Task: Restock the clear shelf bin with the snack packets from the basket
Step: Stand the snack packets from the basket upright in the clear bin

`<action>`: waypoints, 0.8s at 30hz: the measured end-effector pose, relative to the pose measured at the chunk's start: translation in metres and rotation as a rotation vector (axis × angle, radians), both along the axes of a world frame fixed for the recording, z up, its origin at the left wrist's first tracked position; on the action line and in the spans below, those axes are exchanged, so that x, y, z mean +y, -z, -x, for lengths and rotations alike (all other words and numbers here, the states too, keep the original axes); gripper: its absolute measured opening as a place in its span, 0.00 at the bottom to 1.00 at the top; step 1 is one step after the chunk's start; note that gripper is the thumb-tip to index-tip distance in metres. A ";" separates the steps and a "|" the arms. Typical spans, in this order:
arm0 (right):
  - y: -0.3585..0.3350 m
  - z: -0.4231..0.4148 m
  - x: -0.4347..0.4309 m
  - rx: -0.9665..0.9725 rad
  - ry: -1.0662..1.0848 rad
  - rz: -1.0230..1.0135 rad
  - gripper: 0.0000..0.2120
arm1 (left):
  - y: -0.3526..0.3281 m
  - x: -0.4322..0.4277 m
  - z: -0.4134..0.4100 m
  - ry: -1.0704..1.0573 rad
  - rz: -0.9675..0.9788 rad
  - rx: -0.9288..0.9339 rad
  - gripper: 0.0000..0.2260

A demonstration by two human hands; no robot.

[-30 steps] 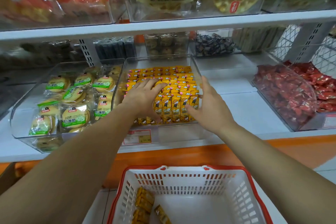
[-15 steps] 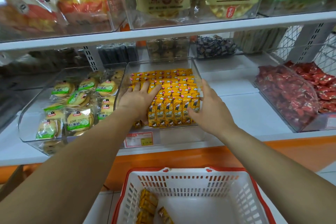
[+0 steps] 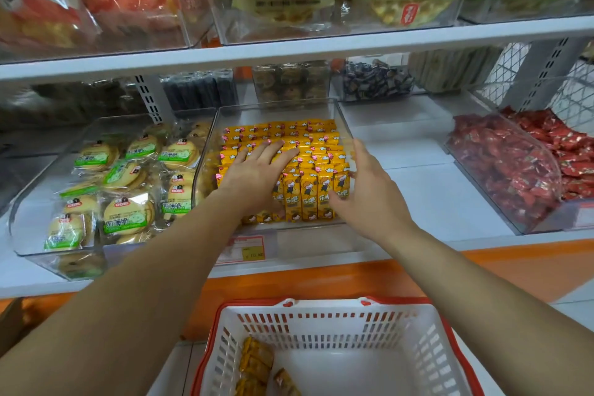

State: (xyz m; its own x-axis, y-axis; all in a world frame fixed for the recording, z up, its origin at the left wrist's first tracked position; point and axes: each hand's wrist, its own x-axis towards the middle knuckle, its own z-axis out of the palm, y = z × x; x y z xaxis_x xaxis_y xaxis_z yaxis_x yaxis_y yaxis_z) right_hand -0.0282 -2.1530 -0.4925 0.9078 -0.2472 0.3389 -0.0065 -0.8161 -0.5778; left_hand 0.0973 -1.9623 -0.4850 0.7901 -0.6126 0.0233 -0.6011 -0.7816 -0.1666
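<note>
1. The clear shelf bin point(image 3: 321, 243) sits mid-shelf, packed with rows of yellow snack packets point(image 3: 318, 151) standing on end. The clear walls blur the outer rows.
2. The left hand point(image 3: 254, 170) lies flat on top of the packets, fingers straight and slightly spread, pressing down. It hides the packets beneath it.
3. The right hand point(image 3: 373, 193) is at the bin's right side, fingers straight and together, thumb touching the front-row packets. It grips nothing. The fingers seem to lie against the clear wall, but whether inside or outside it is hard to judge.
4. The white basket point(image 3: 324, 301) with a red rim sits below, cut off by the frame's bottom edge. A few loose packets point(image 3: 257, 360) lie in its left corner, their number unclear.
5. A price label point(image 3: 244, 247) on the bin's front is too blurred to read.
6. Round biscuits point(image 3: 125, 215) fill the bin to the left and red sweets point(image 3: 501, 167) the one to the right.
</note>
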 end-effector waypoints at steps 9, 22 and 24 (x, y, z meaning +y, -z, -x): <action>0.000 0.000 0.001 0.007 0.009 -0.003 0.45 | 0.000 -0.027 0.000 0.062 0.076 0.037 0.57; 0.003 -0.001 0.000 0.001 0.023 -0.004 0.46 | 0.002 -0.065 -0.005 0.124 0.065 0.029 0.49; 0.003 0.000 0.001 -0.001 0.038 -0.005 0.46 | 0.002 -0.066 -0.006 0.100 0.055 0.041 0.47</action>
State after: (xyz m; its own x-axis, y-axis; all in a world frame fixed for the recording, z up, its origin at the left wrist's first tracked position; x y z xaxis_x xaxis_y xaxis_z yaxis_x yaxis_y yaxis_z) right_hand -0.0277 -2.1522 -0.4957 0.8974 -0.2828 0.3386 -0.0364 -0.8124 -0.5819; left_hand 0.1029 -2.0285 -0.4869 0.7258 -0.6873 0.0282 -0.6822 -0.7245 -0.0986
